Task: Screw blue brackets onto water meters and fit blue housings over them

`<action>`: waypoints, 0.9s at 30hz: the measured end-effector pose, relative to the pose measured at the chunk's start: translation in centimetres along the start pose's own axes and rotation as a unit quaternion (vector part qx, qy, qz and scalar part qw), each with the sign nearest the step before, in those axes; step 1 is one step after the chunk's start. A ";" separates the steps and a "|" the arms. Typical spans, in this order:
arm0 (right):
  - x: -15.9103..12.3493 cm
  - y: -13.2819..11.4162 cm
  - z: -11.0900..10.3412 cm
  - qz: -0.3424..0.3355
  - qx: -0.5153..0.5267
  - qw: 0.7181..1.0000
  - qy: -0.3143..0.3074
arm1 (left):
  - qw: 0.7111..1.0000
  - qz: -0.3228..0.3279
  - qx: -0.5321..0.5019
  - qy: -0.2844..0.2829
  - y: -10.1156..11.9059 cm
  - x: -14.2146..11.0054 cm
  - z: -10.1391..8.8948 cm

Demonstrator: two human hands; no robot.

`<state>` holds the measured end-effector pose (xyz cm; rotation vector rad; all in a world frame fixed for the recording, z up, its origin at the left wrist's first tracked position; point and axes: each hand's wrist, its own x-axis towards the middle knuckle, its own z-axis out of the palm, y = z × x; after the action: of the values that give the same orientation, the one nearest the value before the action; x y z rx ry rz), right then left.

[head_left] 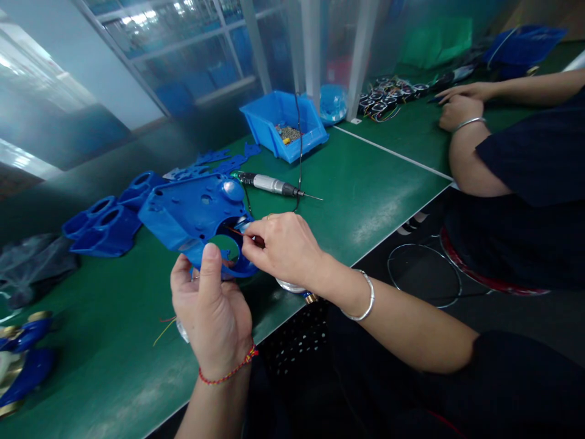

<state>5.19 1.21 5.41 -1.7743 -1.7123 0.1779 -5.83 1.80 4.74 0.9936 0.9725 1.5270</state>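
Observation:
A blue plastic housing [187,204] with a round opening is tilted above the green table. My left hand [214,311] grips it from below, its thumb against the rim of the opening. At the right side of that opening, my right hand [286,250] is closed in a pinch. Something small and dark reddish shows between its fingers, and a thin orange-red line runs from there into the opening; I cannot make out what it is. Behind the housing an electric screwdriver [269,184] lies on the table, its bit pointing right.
More blue housings [107,222] and flat blue parts [223,161] lie behind on the left. A blue bin [286,125] holds small metal pieces. Brass-and-blue fittings [25,360] stand at the left. Another person's hands [464,103] rest near wired round parts [388,94] at the right.

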 end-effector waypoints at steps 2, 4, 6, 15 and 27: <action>0.0 0.0 0.0 0.000 -0.002 1.000 -0.004 | 1.000 0.001 0.008 -0.002 0.0 0.1 -0.1; 0.0 0.0 0.0 0.004 -0.001 1.000 -0.008 | 1.000 0.001 0.008 -0.003 0.0 0.1 -0.1; 0.0 0.0 0.1 0.016 0.003 1.000 -0.010 | 1.000 0.000 0.005 0.000 0.0 0.0 0.0; 0.1 -0.1 0.0 0.017 -0.020 1.000 -0.007 | 1.000 -0.001 -0.019 0.001 0.1 -0.3 0.1; 0.5 1.1 -0.3 0.057 0.206 0.977 -0.025 | 0.977 0.167 0.133 -0.009 -1.9 -2.0 -0.1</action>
<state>6.35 1.65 5.25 -1.5643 -1.4779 0.5881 -5.01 0.06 2.68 1.4164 1.0555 1.6837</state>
